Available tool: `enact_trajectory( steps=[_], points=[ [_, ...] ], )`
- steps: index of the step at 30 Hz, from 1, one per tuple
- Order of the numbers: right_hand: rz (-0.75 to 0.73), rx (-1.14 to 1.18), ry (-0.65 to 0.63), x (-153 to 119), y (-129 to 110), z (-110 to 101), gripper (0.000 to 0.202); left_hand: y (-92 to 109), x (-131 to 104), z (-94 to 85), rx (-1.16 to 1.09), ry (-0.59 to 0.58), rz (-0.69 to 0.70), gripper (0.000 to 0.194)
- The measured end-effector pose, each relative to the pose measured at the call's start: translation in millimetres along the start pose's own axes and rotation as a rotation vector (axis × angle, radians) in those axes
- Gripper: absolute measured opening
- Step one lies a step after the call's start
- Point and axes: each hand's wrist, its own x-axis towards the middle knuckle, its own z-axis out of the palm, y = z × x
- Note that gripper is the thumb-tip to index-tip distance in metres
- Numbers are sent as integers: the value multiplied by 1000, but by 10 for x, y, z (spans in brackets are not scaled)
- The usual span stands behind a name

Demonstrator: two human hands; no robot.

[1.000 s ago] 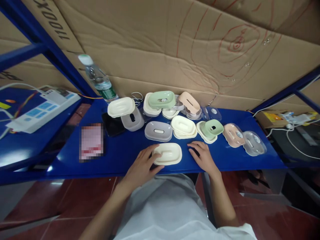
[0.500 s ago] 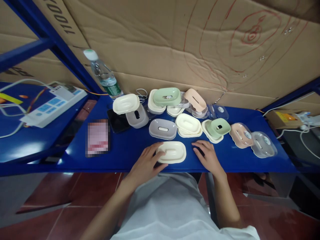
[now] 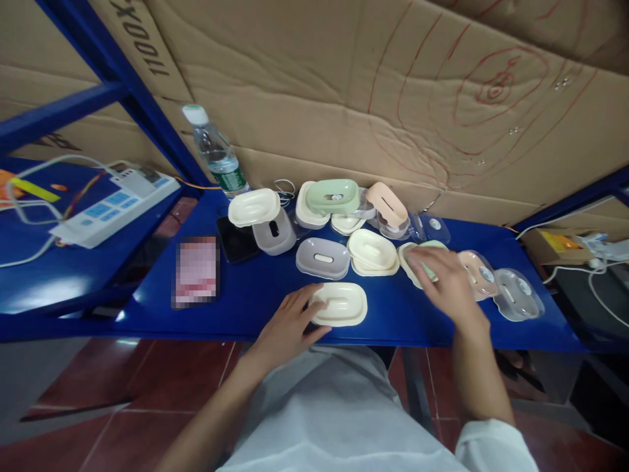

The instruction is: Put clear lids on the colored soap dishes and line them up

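A cream oval soap dish (image 3: pixel 346 303) lies near the table's front edge. My left hand (image 3: pixel 295 316) grips its left end, with fingers on the rim and thumb at the near side. My right hand (image 3: pixel 442 278) is over a green soap dish (image 3: pixel 434 244) and covers most of it. Motion smears those fingers, so I cannot tell whether they grip it. Under the green piece shows the edge of a cream piece (image 3: pixel 407 262). A grey soap dish (image 3: pixel 323 258) and a stacked cream soap dish (image 3: pixel 372 249) sit just behind the gripped one.
Along the back lie more soap dishes, a green one (image 3: pixel 333 196) and a peach one (image 3: pixel 387 202) among them. Clear covers (image 3: pixel 518 295) stand at right. To the left are a water bottle (image 3: pixel 221 160), a black phone (image 3: pixel 237 241) and a power strip (image 3: pixel 115 210).
My right hand has moved right and away from me, from the bare tabletop to over the green soap dish. My left hand stays at the cream dish. The view has shifted slightly.
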Motion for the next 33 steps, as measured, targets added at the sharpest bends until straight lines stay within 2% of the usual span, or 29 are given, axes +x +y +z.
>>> enact_trajectory(
  steps=[2, 3, 5, 7, 10, 13, 16, 18, 20, 24, 27, 29, 30, 31, 33],
  points=[
    [-43, -34, 64, 319, 22, -159, 27, -5, -5, 6, -2, 5, -4, 29],
    [-62, -39, 68, 446, 33, -169, 27, -8, -8, 11, -4, 9, -5, 29],
    [-77, -54, 42, 606, 66, -57, 29, -10, -14, 18, -10, 17, -3, 30],
    [-57, -82, 8, 639, 113, 155, 31, -6, -17, 15, -17, 18, -3, 29],
    [-34, -91, 13, 548, 177, 417, 31, 12, -14, -13, -19, 19, 4, 30],
    [6, -87, 82, 464, 213, 480, 34, 29, -9, -44, -3, 10, 33, 34],
    [100, -150, 130, 479, 278, 482, 51, 33, -11, -51, 9, 14, 78, 31],
    [155, -199, 120, 548, 371, 533, 66, 31, -15, -44, -7, 33, 86, 26],
    [177, -207, 81, 667, 498, 631, 72, 27, -16, -35, -29, 60, 81, 22],
    [186, -155, -41, 1018, 693, 814, 58, 27, -4, -27, -32, 98, 84, 22],
    [245, -159, -22, 1153, 629, 736, 48, 34, -10, -25, -2, 99, 69, 31],
    [229, -162, 85, 1023, 454, 559, 45, 39, -34, -22, 0, 82, 25, 40],
    [192, -152, 148, 876, 332, 453, 43, 40, -51, -20, -14, 72, -1, 45],
    [151, -131, 190, 680, 195, 351, 41, 39, -69, -18, -39, 61, -21, 50],
    [90, -77, 180, 188, -103, 199, 35, 35, -103, -15, -94, 46, -31, 59]
  ],
)
